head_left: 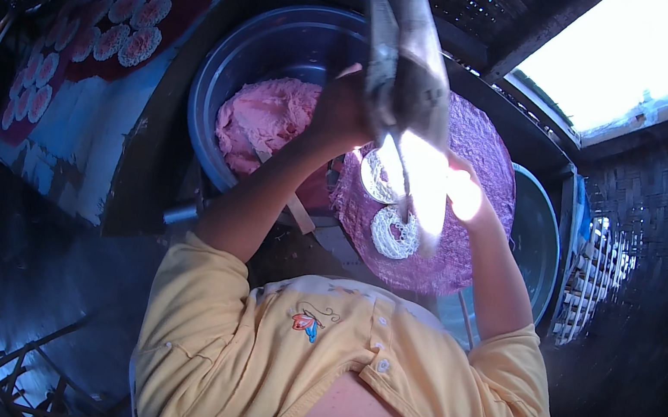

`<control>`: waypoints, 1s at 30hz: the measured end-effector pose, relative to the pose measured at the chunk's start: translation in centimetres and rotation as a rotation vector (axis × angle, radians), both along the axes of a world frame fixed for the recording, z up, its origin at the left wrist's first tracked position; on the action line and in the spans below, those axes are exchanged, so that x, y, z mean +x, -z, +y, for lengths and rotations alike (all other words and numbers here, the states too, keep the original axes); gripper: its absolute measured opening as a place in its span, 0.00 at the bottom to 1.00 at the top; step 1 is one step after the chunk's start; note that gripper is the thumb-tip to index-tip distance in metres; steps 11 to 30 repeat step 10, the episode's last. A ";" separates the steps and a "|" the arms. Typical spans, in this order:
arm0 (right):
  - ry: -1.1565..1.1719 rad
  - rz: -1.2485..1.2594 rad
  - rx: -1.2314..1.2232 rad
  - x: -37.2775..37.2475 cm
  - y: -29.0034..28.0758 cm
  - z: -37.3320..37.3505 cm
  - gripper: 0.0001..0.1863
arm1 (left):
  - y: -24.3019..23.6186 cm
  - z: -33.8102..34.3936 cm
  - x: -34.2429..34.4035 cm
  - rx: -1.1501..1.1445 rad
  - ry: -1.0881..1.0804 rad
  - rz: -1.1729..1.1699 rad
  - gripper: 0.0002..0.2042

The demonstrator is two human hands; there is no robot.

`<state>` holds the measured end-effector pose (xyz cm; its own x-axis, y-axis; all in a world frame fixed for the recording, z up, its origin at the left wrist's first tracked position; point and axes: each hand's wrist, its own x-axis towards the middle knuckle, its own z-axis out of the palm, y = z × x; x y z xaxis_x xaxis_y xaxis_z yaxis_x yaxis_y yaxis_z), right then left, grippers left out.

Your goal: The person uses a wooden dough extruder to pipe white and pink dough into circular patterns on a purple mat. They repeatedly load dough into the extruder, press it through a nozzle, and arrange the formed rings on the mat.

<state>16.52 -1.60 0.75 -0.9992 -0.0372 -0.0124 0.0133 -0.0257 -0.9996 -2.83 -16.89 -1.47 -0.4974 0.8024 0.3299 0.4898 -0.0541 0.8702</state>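
Both my hands are at a long two-armed wooden press (424,79), blurred and partly washed out by sunlight. My left hand (345,110) is closed round its left side. On the right, my right hand (464,191) lies closed against the bright lower part, its fingers partly lost in glare. Under the press is a round purple mat (468,243) with a wrinkled surface. Two pale rings of stringy dough show on it, an upper ring (376,176) and a nearer ring (394,232); the press hides some of the mat.
A blue basin (203,105) holds pink dough (266,115), with a flat wooden stick (298,213) leaning out. Dark red sheets (94,66) at the far left carry several pink dough rings (140,45). Another basin (543,242) stands partly under the mat. Sunlight enters through a window (620,57).
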 end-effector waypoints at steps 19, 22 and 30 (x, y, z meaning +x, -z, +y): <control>0.068 -0.088 1.506 -2.1 4.5 1.9 0.38 | 2.0 -12.6 -5.7 0.315 0.378 -0.271 0.13; 0.068 -0.088 1.506 -2.1 4.5 1.9 0.38 | 2.0 -12.6 -5.7 0.315 0.378 -0.271 0.13; 0.068 -0.088 1.506 -2.1 4.5 1.9 0.38 | 2.0 -12.6 -5.7 0.315 0.378 -0.271 0.13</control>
